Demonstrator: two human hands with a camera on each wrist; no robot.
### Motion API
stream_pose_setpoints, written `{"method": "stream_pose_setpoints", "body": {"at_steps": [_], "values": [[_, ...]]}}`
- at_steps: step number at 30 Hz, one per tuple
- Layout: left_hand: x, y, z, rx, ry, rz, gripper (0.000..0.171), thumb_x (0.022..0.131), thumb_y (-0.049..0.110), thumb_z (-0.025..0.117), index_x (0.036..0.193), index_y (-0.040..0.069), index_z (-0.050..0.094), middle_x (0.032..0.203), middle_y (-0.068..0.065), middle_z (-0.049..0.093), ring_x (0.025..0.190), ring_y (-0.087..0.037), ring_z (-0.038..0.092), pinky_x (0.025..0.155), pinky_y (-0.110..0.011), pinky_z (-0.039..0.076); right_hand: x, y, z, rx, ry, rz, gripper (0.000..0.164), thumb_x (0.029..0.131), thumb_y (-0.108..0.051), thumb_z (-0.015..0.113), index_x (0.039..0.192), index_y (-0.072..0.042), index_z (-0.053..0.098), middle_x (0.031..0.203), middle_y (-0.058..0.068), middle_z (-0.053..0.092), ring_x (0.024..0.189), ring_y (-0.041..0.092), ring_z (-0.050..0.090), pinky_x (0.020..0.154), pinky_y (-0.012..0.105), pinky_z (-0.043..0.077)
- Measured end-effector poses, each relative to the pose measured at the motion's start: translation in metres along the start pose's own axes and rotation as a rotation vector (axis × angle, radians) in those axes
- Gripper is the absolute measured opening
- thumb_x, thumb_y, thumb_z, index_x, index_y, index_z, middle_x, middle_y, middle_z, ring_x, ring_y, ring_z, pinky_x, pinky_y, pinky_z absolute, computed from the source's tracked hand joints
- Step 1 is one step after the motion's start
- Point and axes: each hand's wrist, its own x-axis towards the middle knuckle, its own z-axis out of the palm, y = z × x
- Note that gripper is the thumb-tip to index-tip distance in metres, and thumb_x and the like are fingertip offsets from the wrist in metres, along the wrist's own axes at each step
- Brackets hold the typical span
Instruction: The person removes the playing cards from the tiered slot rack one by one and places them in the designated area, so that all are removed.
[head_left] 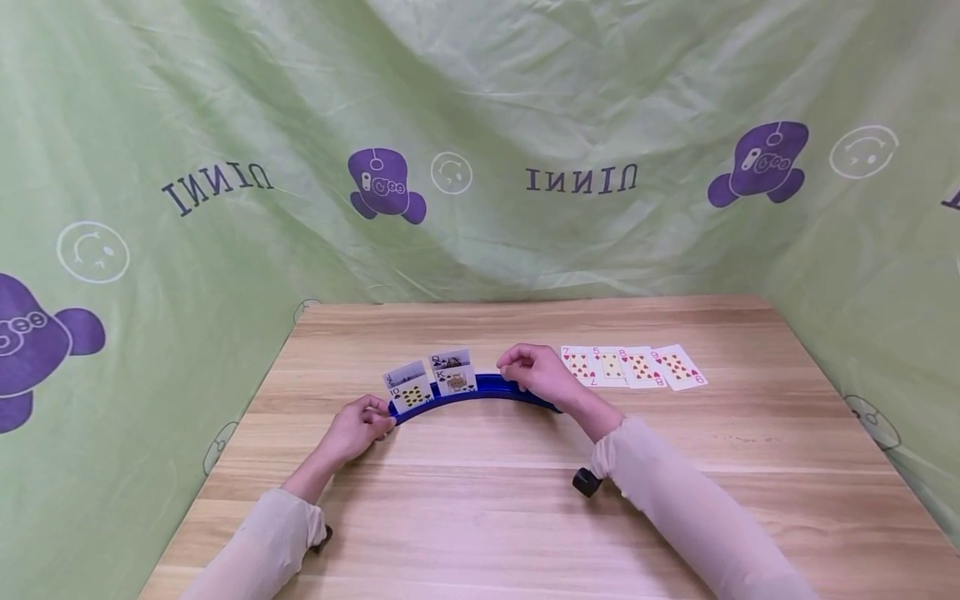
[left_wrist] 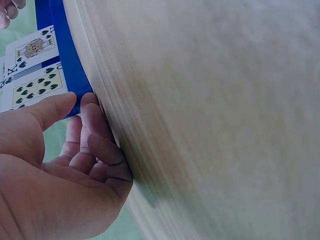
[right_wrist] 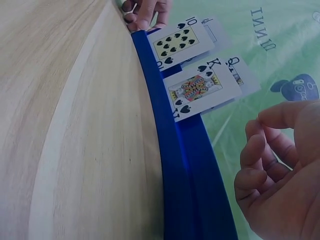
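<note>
A curved blue card holder stands on the table. My left hand pinches its left end between thumb and fingers. In its slots near that end stand a ten of spades and a king of spades. Behind the king rises a queen, and another card is mostly hidden behind the ten. My right hand hovers over the holder's right part, its fingers loosely curled, thumb close to the index finger. Nothing shows between those fingers in the right wrist view.
To the right of the holder, several red playing cards lie face up in an overlapping row, among them an eight of hearts and a nine of hearts. The wooden table backs onto a green printed curtain.
</note>
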Motion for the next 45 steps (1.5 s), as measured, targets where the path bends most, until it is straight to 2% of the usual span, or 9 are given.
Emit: {"method": "stream_pose_setpoints", "body": {"at_steps": [6, 16, 24, 28, 35, 45], "values": [[0.000, 0.000, 0.001, -0.003, 0.005, -0.004, 0.021, 0.089, 0.007, 0.069, 0.108, 0.002, 0.060, 0.088, -0.010, 0.075, 0.072, -0.012, 0.062, 0.063, -0.025, 0.047, 0.005, 0.002, 0.006, -0.007, 0.000, -0.006, 0.017, 0.090, -0.009, 0.067, 0.105, -0.003, 0.069, 0.086, 0.007, 0.068, 0.063, 0.014, 0.053, 0.061, 0.027, 0.046], [0.000, 0.000, 0.001, -0.003, 0.006, 0.001, 0.021, 0.089, 0.007, 0.068, 0.107, 0.002, 0.059, 0.085, -0.009, 0.074, 0.071, -0.012, 0.060, 0.061, -0.024, 0.046, 0.010, 0.003, 0.014, -0.040, 0.003, -0.008, 0.018, 0.090, -0.010, 0.068, 0.106, -0.003, 0.069, 0.086, 0.007, 0.067, 0.067, 0.019, 0.058, 0.063, 0.029, 0.048], [-0.002, 0.002, 0.000, 0.003, 0.004, 0.003, 0.022, 0.088, 0.006, 0.069, 0.107, 0.001, 0.059, 0.084, -0.009, 0.074, 0.071, -0.012, 0.061, 0.062, -0.024, 0.046, 0.013, -0.001, 0.021, -0.067, 0.004, -0.010, 0.014, 0.090, -0.010, 0.068, 0.103, -0.006, 0.070, 0.086, 0.004, 0.066, 0.067, 0.017, 0.059, 0.069, 0.041, 0.054], [-0.002, 0.002, 0.000, 0.011, 0.009, 0.008, 0.022, 0.088, 0.006, 0.069, 0.107, 0.001, 0.059, 0.083, -0.008, 0.074, 0.071, -0.012, 0.060, 0.062, -0.024, 0.046, 0.014, -0.003, 0.024, -0.077, 0.006, -0.015, 0.014, 0.089, -0.010, 0.068, 0.102, -0.005, 0.070, 0.085, 0.004, 0.066, 0.067, 0.019, 0.060, 0.066, 0.036, 0.053], [0.000, 0.001, 0.000, 0.014, 0.006, 0.005, 0.022, 0.089, 0.007, 0.069, 0.107, 0.001, 0.059, 0.085, -0.009, 0.074, 0.072, -0.012, 0.060, 0.063, -0.025, 0.046, 0.017, -0.006, 0.029, -0.105, 0.006, -0.029, 0.014, 0.089, -0.010, 0.068, 0.101, -0.004, 0.070, 0.085, 0.005, 0.066, 0.064, 0.011, 0.057, 0.060, 0.025, 0.049], [0.001, 0.000, 0.000, 0.006, 0.003, 0.001, 0.022, 0.089, 0.007, 0.069, 0.108, 0.002, 0.059, 0.085, -0.009, 0.074, 0.072, -0.012, 0.061, 0.063, -0.025, 0.047, 0.021, -0.004, 0.037, -0.110, 0.014, -0.011, 0.012, 0.089, -0.010, 0.070, 0.100, -0.006, 0.070, 0.090, 0.008, 0.068, 0.070, 0.018, 0.062, 0.062, 0.025, 0.051]]}}
